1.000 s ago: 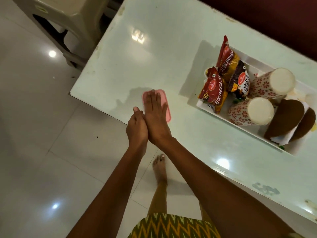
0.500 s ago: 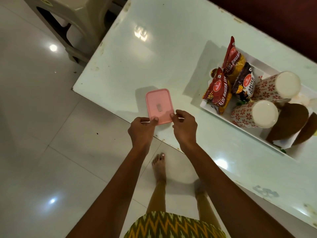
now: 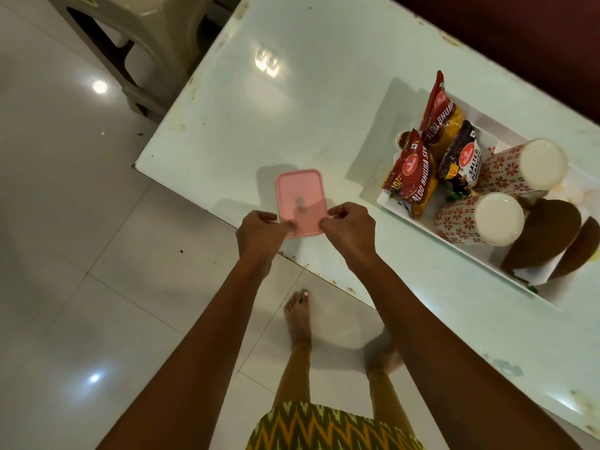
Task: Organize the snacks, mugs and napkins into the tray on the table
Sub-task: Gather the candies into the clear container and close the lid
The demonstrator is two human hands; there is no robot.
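Observation:
A flat pink rectangular lid (image 3: 300,198) lies on the white table near its front edge. My left hand (image 3: 259,232) pinches its near left corner and my right hand (image 3: 349,227) pinches its near right corner. At the right stands a white tray (image 3: 389,199). In it are red snack packets (image 3: 410,173), a dark salted-peanuts packet (image 3: 462,160), two floral mugs (image 3: 474,219) lying on their sides, and brown curved pieces (image 3: 545,232) over white napkins.
The white table (image 3: 292,108) has a worn front edge just under my hands. A beige plastic stool (image 3: 146,37) stands on the glossy tiled floor at the upper left. My bare feet are on the floor below the table edge.
A second ago my right palm lay flat on the pink lid with my left hand against it. Both hands have drawn back to the lid's near corners and now pinch them.

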